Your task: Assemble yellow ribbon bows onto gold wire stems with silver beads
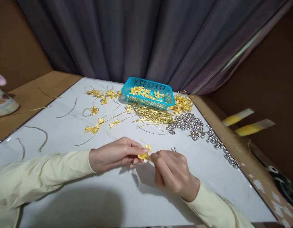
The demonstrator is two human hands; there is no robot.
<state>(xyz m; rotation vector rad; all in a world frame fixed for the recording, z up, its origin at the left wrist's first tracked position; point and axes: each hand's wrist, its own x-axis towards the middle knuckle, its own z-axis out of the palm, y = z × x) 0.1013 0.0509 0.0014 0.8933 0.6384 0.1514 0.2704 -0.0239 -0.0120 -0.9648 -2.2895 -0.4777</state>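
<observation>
My left hand (124,153) pinches a small yellow satin ribbon bow (143,156) between thumb and fingers, above the middle of the white table. My right hand (171,171) is closed right at the bow's right side, its thumb and forefinger pressed together. What those fingers grip is hidden. Thin dark metal tips (173,149) show just behind the right knuckles; I cannot tell whether the hand holds them. Beyond my hands lie another yellow bow (114,123) and a bundle of gold wire ties (153,114).
A blue basket (148,103) of yellow bows stands at the back. Beside it is a pile of bows (182,104). Silver bells (189,123) spread along the right. Loose wires (43,136) lie at left, near a patterned cup (5,103). Two yellow-filled tubes (254,127) are at right.
</observation>
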